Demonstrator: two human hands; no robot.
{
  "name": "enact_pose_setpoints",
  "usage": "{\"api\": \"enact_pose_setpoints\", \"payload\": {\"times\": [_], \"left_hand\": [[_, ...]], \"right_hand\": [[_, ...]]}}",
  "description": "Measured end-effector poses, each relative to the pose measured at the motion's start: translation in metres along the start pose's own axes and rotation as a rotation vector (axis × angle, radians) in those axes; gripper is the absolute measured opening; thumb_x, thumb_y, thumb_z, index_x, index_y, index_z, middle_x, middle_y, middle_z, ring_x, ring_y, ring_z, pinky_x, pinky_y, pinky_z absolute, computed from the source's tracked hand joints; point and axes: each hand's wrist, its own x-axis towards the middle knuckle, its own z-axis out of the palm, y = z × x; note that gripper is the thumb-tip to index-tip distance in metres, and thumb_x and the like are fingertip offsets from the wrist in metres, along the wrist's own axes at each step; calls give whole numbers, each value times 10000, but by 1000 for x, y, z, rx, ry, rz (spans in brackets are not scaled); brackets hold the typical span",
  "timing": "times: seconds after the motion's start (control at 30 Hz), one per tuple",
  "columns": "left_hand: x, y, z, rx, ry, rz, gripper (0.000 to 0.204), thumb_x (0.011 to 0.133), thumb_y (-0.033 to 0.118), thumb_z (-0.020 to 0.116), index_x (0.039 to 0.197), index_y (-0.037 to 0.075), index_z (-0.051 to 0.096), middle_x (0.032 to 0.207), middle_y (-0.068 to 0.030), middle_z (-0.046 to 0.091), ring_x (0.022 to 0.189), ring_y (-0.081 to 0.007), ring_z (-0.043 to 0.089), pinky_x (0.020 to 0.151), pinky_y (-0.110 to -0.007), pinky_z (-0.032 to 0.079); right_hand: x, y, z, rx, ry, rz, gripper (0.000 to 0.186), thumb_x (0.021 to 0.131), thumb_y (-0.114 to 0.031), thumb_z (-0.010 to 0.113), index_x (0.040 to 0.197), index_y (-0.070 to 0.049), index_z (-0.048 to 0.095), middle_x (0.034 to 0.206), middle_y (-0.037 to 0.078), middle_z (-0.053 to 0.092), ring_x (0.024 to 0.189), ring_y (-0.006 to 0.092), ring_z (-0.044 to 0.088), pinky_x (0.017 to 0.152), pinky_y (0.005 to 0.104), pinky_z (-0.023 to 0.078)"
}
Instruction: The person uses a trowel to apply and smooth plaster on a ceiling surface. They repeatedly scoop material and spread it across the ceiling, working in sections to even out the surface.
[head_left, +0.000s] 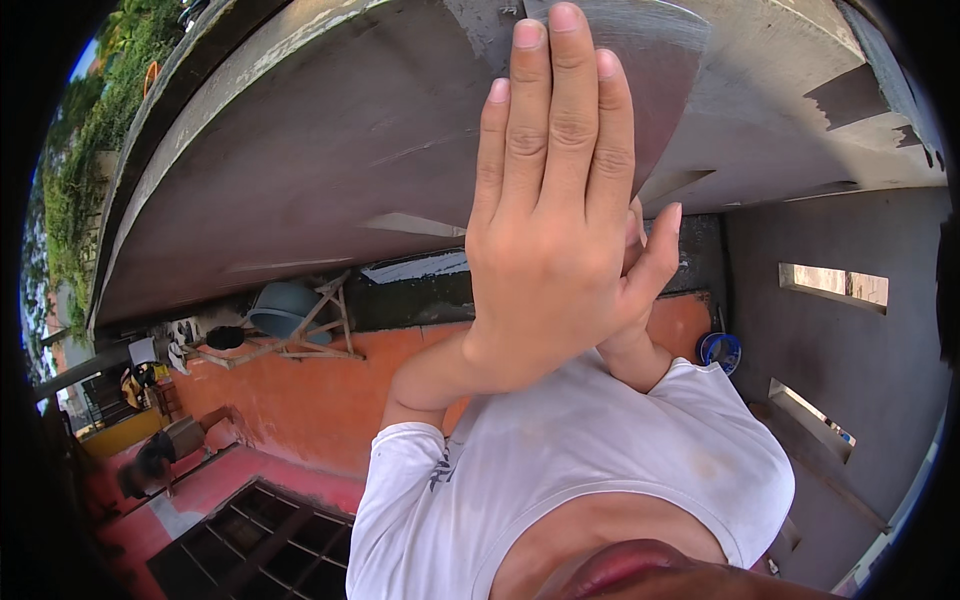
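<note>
My left hand [545,260] is raised in front of me, its back toward the view. Its fingers are stretched straight and close together, and nothing shows in them. Most of my right hand [634,225] is hidden behind it; only a little of its fingers shows beside the left thumb, and its pose is unclear. The two hands overlap near the wrists. Beyond my fingertips spreads a grey plastered surface [330,130] with a darker, smooth patch [665,85]. Whether my fingers touch it I cannot tell.
A wooden trestle [325,320] stands by a grey-blue basin [280,308] on the orange floor [300,410]. To the right are a blue bucket [720,350] and a grey wall [750,260] with slot openings. A dark grille [260,535] lies lower left, near a bent-over person [155,460].
</note>
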Motion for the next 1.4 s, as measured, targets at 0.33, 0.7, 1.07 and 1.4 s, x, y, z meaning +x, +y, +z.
{"api": "enact_pose_setpoints", "payload": {"times": [0.33, 0.7, 1.07, 1.4], "left_hand": [[6, 1, -3, -5, -16, -16, 753, 748, 272, 645, 1380, -99, 471, 1505, -284, 367, 1419, -420, 338, 1137, -484, 310], [-6, -1, 7, -39, -61, -23, 759, 770, 305, 637, 1389, -96, 461, 1503, -278, 373, 1414, -425, 345, 1136, -485, 313], [-5, -5, 6, -40, -63, -28, 732, 796, 319, 595, 1389, -91, 470, 1495, -284, 383, 1408, -425, 356, 1134, -488, 313], [-4, -12, 12, -51, 6, 45, 792, 789, 311, 596, 1421, -121, 394, 1515, -328, 308, 1418, -476, 298, 1111, -535, 318]], "right_hand": [[2, 3, -22, -84, 6, 78, 496, 1036, -281, 370, 1441, 3, 337, 1185, 48, 549, 930, 85, 576, 761, 233, 459], [0, -12, -20, 0, -18, 102, 490, 1040, -272, 349, 1435, 18, 348, 1274, 94, 540, 1086, 141, 572, 911, 286, 471], [3, -16, -16, 13, 50, 164, 530, 1019, -315, 419, 1415, 31, 361, 1242, 104, 562, 1046, 150, 595, 879, 279, 489], [8, -24, 14, 158, 185, 224, 544, 1033, -362, 420, 1413, 19, 340, 1019, 52, 583, 822, 83, 578, 679, 228, 467]]}}
